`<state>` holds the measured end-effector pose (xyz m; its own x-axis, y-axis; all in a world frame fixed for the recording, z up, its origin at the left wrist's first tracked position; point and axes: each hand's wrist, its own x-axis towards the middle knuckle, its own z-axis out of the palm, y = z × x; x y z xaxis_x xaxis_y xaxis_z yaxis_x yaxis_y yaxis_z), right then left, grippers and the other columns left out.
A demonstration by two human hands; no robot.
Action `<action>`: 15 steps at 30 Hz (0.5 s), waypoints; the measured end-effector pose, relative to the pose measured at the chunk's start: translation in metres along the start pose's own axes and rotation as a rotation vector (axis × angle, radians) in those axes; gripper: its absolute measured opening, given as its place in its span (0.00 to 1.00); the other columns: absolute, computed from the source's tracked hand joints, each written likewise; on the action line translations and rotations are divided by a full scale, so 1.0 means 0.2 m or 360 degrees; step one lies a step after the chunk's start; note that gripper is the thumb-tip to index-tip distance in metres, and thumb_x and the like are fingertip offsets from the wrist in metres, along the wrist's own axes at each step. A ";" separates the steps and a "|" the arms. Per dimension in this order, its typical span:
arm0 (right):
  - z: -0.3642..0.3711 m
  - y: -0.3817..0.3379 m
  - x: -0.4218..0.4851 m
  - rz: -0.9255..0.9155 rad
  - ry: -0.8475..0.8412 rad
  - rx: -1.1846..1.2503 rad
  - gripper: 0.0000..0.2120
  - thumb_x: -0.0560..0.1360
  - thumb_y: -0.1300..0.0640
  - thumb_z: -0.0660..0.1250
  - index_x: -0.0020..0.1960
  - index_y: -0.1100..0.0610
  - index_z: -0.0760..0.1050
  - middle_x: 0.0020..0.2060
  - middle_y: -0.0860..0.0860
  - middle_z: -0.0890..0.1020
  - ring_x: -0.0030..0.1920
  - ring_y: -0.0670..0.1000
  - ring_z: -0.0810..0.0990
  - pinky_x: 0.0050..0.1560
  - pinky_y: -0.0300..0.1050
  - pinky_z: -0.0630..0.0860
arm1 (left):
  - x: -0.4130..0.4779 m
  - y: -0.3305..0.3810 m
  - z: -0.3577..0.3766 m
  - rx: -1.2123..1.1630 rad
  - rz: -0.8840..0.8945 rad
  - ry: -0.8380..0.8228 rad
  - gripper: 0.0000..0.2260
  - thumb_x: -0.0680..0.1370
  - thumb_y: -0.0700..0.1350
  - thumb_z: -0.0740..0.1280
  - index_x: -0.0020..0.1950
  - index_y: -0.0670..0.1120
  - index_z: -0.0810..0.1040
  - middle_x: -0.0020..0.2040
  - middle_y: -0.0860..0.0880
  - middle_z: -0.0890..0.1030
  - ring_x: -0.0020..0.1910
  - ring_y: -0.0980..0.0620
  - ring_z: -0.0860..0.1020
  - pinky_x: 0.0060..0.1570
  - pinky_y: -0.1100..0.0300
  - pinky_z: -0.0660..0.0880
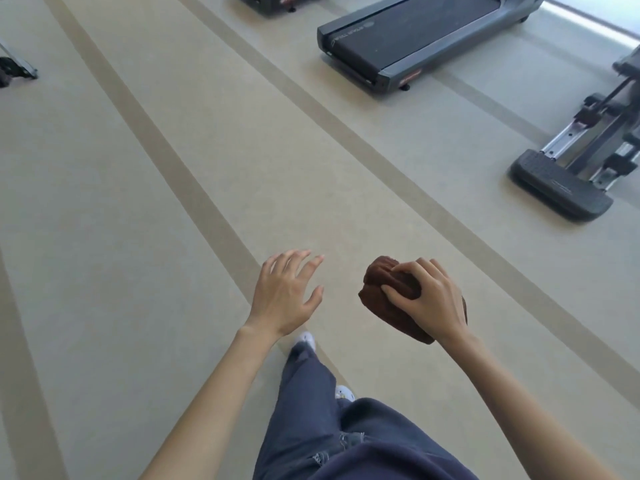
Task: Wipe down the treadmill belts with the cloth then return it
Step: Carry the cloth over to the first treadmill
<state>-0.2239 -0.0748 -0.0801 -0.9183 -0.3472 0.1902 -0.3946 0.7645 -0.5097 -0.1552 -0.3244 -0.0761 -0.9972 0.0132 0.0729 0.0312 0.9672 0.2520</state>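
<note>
Brown bunched terry cloth (384,299) gripped in the right hand (429,299), left hand (282,296) empty with fingers spread, well short of the dark grey treadmill belt (419,29); wiping apparently pending.

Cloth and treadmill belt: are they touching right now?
Apart. The head view shows the cloth gripped in the right hand, with a wide stretch of floor between it and the treadmill belt.

The right grip (429,299) holds a bunched brown cloth (379,284) above the beige striped floor (138,202). The left grip (284,296) hangs to its left, fingers spread. A treadmill (460,46) with a dark belt (415,29) stands far right, well apart.
</note>
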 end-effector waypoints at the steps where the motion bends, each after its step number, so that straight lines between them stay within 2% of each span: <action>1: 0.03 0.01 0.05 0.0009 -0.0020 -0.0003 0.12 0.67 0.47 0.75 0.46 0.50 0.78 0.39 0.44 0.78 0.43 0.49 0.75 0.38 0.43 0.70 | 0.06 -0.04 0.02 0.0000 0.0004 -0.0021 0.22 0.74 0.53 0.60 0.66 0.48 0.73 0.64 0.46 0.75 0.64 0.45 0.72 0.63 0.47 0.67; 8: 0.22 0.03 0.66 0.0079 -0.0056 -0.0013 0.12 0.67 0.47 0.74 0.46 0.49 0.78 0.40 0.44 0.78 0.44 0.49 0.75 0.37 0.42 0.71 | 0.65 -0.42 0.04 0.0030 0.0053 -0.0046 0.20 0.74 0.51 0.64 0.65 0.48 0.74 0.63 0.46 0.76 0.64 0.45 0.72 0.63 0.47 0.67; 15: 0.31 -0.10 1.43 0.0162 0.0120 0.0089 0.10 0.67 0.47 0.73 0.46 0.47 0.77 0.40 0.41 0.77 0.46 0.46 0.73 0.40 0.44 0.72 | 1.33 -0.74 -0.16 0.0070 0.0145 0.0057 0.22 0.74 0.54 0.56 0.63 0.48 0.75 0.61 0.46 0.77 0.61 0.45 0.74 0.61 0.48 0.69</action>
<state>-0.4770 -0.2227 -0.0675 -0.9541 -0.2261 0.1964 -0.2988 0.7617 -0.5749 -0.4230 -0.4726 -0.0636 -0.9874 0.0933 0.1281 0.1179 0.9727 0.1999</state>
